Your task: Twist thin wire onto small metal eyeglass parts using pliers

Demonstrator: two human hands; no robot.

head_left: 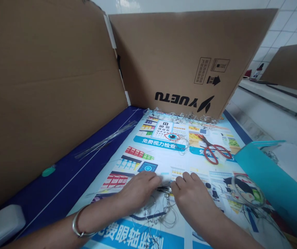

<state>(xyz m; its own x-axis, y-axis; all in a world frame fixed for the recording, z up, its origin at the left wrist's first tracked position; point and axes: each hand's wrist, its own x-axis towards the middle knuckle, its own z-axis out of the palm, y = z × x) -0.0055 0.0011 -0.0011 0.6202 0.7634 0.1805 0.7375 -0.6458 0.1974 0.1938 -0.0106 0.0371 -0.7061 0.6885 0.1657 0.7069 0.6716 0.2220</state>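
Note:
My left hand [141, 188] and my right hand [189, 193] face each other low in the middle of the head view, fingers closed in pinches. Between them a tangle of thin wire [170, 211] with small loops and clear bead-like bits hangs down over the printed sheet. A short dark piece [164, 189] shows at my left fingertips, too small to name. Both hands appear closed on the wire, though the fingertips hide the exact grip. A silver bangle [76, 221] circles my left wrist.
Red-handled scissors [212, 155] lie beyond my right hand. A wire coil [248, 190] sits by a turquoise box [275, 183] at right. Straight wires [107, 138] lie at left. Finished-looking wire pieces [182, 117] line the cardboard wall [189, 45]. A white object [4, 223] stands at lower left.

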